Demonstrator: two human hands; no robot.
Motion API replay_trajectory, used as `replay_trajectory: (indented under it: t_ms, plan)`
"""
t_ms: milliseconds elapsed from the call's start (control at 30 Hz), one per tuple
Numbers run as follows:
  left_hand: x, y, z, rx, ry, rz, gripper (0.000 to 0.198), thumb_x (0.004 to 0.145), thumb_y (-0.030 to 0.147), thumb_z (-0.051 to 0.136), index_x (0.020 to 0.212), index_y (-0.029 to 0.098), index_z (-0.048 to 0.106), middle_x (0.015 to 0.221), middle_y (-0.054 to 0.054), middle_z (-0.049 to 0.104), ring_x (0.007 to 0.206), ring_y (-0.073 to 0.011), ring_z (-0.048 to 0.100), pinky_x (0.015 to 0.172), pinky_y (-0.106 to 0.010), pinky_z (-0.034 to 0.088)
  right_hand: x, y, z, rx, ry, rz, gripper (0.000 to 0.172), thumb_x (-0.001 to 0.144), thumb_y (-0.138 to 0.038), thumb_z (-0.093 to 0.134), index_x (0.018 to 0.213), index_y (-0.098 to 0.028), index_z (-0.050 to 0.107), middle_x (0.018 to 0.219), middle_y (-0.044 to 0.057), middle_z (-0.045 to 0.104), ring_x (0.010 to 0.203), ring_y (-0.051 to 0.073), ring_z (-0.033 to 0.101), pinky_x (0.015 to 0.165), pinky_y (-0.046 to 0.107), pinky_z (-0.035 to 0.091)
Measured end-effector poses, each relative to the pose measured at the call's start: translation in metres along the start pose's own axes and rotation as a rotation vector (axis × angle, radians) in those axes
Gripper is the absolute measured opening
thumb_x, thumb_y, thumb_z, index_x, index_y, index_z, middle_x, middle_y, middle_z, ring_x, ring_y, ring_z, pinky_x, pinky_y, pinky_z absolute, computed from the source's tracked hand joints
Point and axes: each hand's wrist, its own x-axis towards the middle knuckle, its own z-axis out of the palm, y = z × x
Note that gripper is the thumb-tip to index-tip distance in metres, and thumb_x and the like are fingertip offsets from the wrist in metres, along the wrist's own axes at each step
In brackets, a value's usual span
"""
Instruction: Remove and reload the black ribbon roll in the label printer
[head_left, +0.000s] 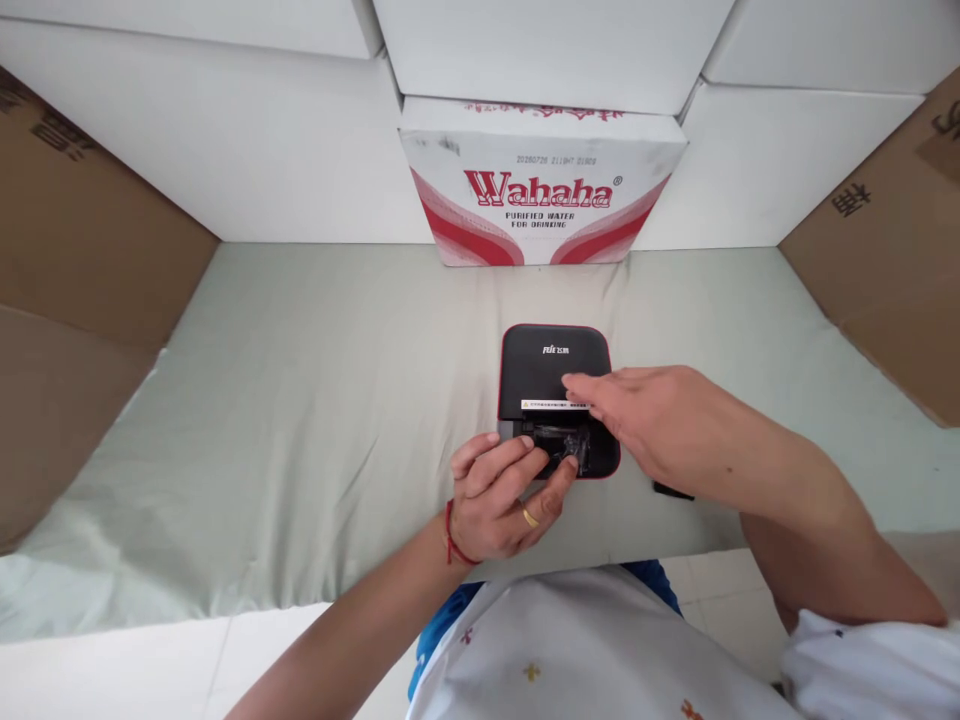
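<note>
A small black printer (553,375) with a red edge and white FEIE lettering lies on the cloth. Its front part has a recess in which a dark, glossy, crumpled piece of film (559,437) shows. My left hand (510,490), with a ring and a red string at the wrist, reaches over the front left edge. Its fingers are apart, and the tips touch the recess and the film; the thumb is hidden. My right hand (652,415) lies over the right side, fingers stretched out, fingertips at the top near a white warning strip (555,405).
Beneath everything is a pale green cloth-covered table (315,400). Behind the printer stands a Wahaha water carton (540,190) against white boxes (247,140). Brown cartons (82,220) flank both sides. A flat black object (673,490) lies partly under my right forearm.
</note>
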Motion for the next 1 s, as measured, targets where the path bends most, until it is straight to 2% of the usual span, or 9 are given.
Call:
replay_trajectory:
  t_ms: [100, 300, 367, 433, 500, 567, 667, 800, 1000]
  plan:
    - [-0.007, 0.002, 0.002, 0.001, 0.005, -0.032, 0.048, 0.087, 0.026, 0.079, 0.127, 0.050, 0.087, 0.092, 0.000, 0.082, 0.102, -0.0291, 0.069, 0.122, -0.052, 0.049, -0.001, -0.006, 0.001, -0.091, -0.093, -0.087, 0.041, 0.094, -0.001, 0.065, 0.126, -0.021, 0.080, 0.101, 0.010, 0.087, 0.084, 0.026, 0.080, 0.070, 0.034, 0.054]
    - [-0.018, 0.004, 0.003, -0.059, -0.030, -0.096, 0.052, 0.086, 0.027, 0.081, 0.130, 0.053, 0.085, 0.093, -0.001, 0.081, 0.101, -0.0294, 0.070, 0.117, -0.053, 0.053, 0.013, -0.022, -0.008, -0.240, -0.185, -0.141, 0.026, 0.085, 0.001, 0.067, 0.103, -0.015, 0.076, 0.081, 0.008, 0.078, 0.067, 0.024, 0.072, 0.052, 0.036, 0.037]
    - [-0.012, 0.003, 0.000, -0.112, -0.048, -0.111, 0.053, 0.088, 0.029, 0.079, 0.136, 0.051, 0.083, 0.096, -0.001, 0.080, 0.103, -0.0296, 0.070, 0.116, -0.053, 0.052, 0.014, -0.023, -0.005, -0.239, -0.166, -0.118, 0.023, 0.088, 0.001, 0.066, 0.099, -0.017, 0.076, 0.078, 0.006, 0.078, 0.066, 0.023, 0.072, 0.052, 0.036, 0.036]
    - [-0.004, -0.001, -0.006, -0.212, -0.056, -0.157, 0.056, 0.093, 0.034, 0.076, 0.148, 0.048, 0.077, 0.102, -0.003, 0.080, 0.108, -0.0307, 0.069, 0.115, -0.054, 0.053, 0.012, -0.022, 0.004, -0.203, -0.035, -0.069, 0.022, 0.097, -0.001, 0.062, 0.098, -0.018, 0.077, 0.078, 0.006, 0.080, 0.068, 0.023, 0.076, 0.054, 0.036, 0.042]
    - [0.002, -0.007, -0.010, -0.310, -0.011, -0.270, 0.058, 0.100, 0.039, 0.071, 0.158, 0.044, 0.071, 0.113, -0.005, 0.079, 0.116, -0.0327, 0.069, 0.115, -0.055, 0.053, 0.006, -0.020, 0.019, -0.108, 0.192, -0.055, 0.026, 0.108, -0.004, 0.057, 0.104, -0.018, 0.080, 0.088, 0.007, 0.087, 0.080, 0.024, 0.083, 0.065, 0.035, 0.057]
    - [0.005, -0.015, -0.012, -0.409, 0.050, -0.468, 0.057, 0.105, 0.044, 0.069, 0.162, 0.041, 0.067, 0.128, -0.008, 0.076, 0.129, -0.0345, 0.066, 0.121, -0.058, 0.052, -0.003, -0.020, 0.035, 0.047, 0.380, -0.129, 0.024, 0.114, -0.009, 0.059, 0.119, -0.016, 0.081, 0.106, 0.009, 0.092, 0.098, 0.024, 0.089, 0.090, 0.038, 0.070]
    - [0.006, -0.030, -0.007, -0.697, 0.065, -0.809, 0.065, 0.101, 0.050, 0.078, 0.164, 0.043, 0.064, 0.158, -0.006, 0.067, 0.154, -0.0340, 0.058, 0.138, -0.056, 0.040, -0.021, -0.024, 0.056, 0.240, 0.448, -0.250, 0.029, 0.113, -0.014, 0.066, 0.140, -0.019, 0.078, 0.127, 0.010, 0.092, 0.123, 0.025, 0.087, 0.118, 0.047, 0.069]
    - [0.009, -0.042, 0.003, -1.105, 0.040, -1.049, 0.095, 0.083, 0.049, 0.094, 0.168, 0.052, 0.054, 0.180, 0.002, 0.056, 0.176, -0.0342, 0.040, 0.149, -0.054, 0.025, -0.043, -0.029, 0.070, 0.310, 0.498, -0.196, 0.043, 0.110, -0.008, 0.065, 0.150, -0.023, 0.075, 0.133, 0.009, 0.091, 0.132, 0.026, 0.085, 0.122, 0.051, 0.069]
    - [0.011, -0.050, 0.012, -1.303, 0.018, -1.167, 0.112, 0.075, 0.044, 0.098, 0.173, 0.057, 0.044, 0.189, 0.005, 0.046, 0.187, -0.0348, 0.021, 0.153, -0.061, 0.014, -0.054, -0.031, 0.078, 0.342, 0.543, -0.195, 0.049, 0.106, -0.002, 0.065, 0.151, -0.019, 0.074, 0.132, 0.010, 0.091, 0.132, 0.024, 0.085, 0.122, 0.047, 0.068]
